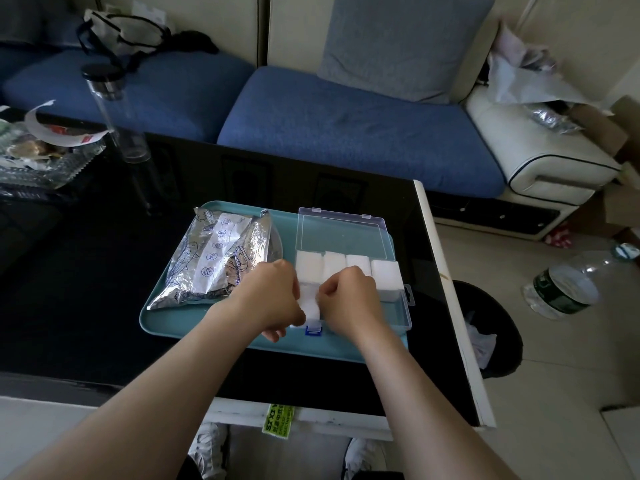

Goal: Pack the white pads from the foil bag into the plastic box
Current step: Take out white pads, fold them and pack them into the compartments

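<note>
- Tray (166,317), teal, is parked on a black table (86,306), and everything for the job is laid out on it.
- The foil bag (214,258) is laid flat on the tray's 9 o'clock half, crinkled, with its printed white strip facing up. Its right edge is partly hidden by the left hand (273,299).
- The plastic box (407,306) is set on the 3 o'clock half, just beside the bag. Its clear lid (343,233) is flipped open flat toward 12 o'clock.
- Four white pads (356,266) are lined up side by side along the box's 12 o'clock wall, pretty snug against each other.
- One more white pad (309,303) is pinched between both hands, over the box toward its 7 o'clock corner. Whether it's touching the box floor can't be told.
- The left hand and the right hand (349,299) are brought close together, knuckles up, fingers curled in on that pad from 9 and 3 o'clock.
- A blue latch (313,330) is seen at the box's 6 o'clock edge, right under the hands.
- A tall clear bottle (117,112) with a dark cap is stood on the table out at 10 o'clock, well apart from the tray.
- A blue sofa (346,133) is spread across 12 o'clock behind the table.
</note>
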Demonstrator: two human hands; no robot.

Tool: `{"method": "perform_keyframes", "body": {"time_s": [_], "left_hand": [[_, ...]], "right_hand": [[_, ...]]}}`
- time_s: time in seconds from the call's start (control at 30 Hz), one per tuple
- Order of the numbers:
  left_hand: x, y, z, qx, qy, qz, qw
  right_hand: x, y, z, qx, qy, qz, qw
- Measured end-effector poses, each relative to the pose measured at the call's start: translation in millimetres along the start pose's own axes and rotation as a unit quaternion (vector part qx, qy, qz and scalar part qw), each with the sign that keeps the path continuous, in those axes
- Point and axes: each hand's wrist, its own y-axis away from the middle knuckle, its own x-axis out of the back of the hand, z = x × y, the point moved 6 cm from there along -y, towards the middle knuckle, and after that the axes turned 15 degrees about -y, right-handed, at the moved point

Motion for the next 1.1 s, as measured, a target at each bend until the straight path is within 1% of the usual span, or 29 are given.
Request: {"method": "perform_keyframes", "body": {"time_s": [0.1,0.17,0.2,0.27,0.33,0.4,0.47,0.57,0.63,0.7,0.77,0.9,1.0,1.1], "left_hand": [[-1,2,0,0.002,0.006,-0.017,1.0],[6,3,-2,0.015,-0.015,0.003,1.0],[14,4,-4,0.027,-0.038,0.042,0.998],[34,6,-8,0.057,-0.063,0.156,0.984],[48,9,-12,0.079,-0.056,0.242,0.965],[55,11,-14,0.086,-0.061,0.301,0.948],[57,9,-15,0.071,-0.088,0.341,0.933],[53,2,-24,0.084,-0.127,0.355,0.922],[50,-4,-33,0.107,-0.12,0.335,0.928],[48,-9,-41,0.12,-0.104,0.304,0.94],[49,-11,-47,0.114,-0.074,0.295,0.946],[59,-5,-54,0.101,-0.028,0.332,0.937],[63,-2,-59,0.113,-0.014,0.333,0.936],[66,4,-67,0.133,0.006,0.32,0.938]], "right_hand": [[-6,4,-3,0.003,0.041,0.015,0.999],[-3,10,-9,0.01,0.09,0.019,0.996],[-3,11,-13,0.016,0.105,0.018,0.994],[-6,13,-18,0.022,0.108,-0.014,0.994],[-17,15,-19,0.006,0.09,-0.084,0.992],[-25,17,-19,-0.014,0.089,-0.131,0.987],[-24,16,-22,-0.013,0.09,-0.119,0.989],[-14,16,-35,0.025,0.05,-0.055,0.997],[-10,16,-43,0.049,0.028,-0.024,0.998],[-9,16,-50,0.065,0.01,-0.01,0.998],[-11,15,-57,0.071,-0.011,-0.008,0.997],[-17,14,-69,0.088,-0.043,-0.009,0.995],[-25,17,-84,0.134,-0.048,-0.015,0.99],[-38,22,-100,0.168,-0.053,-0.044,0.983]]}}
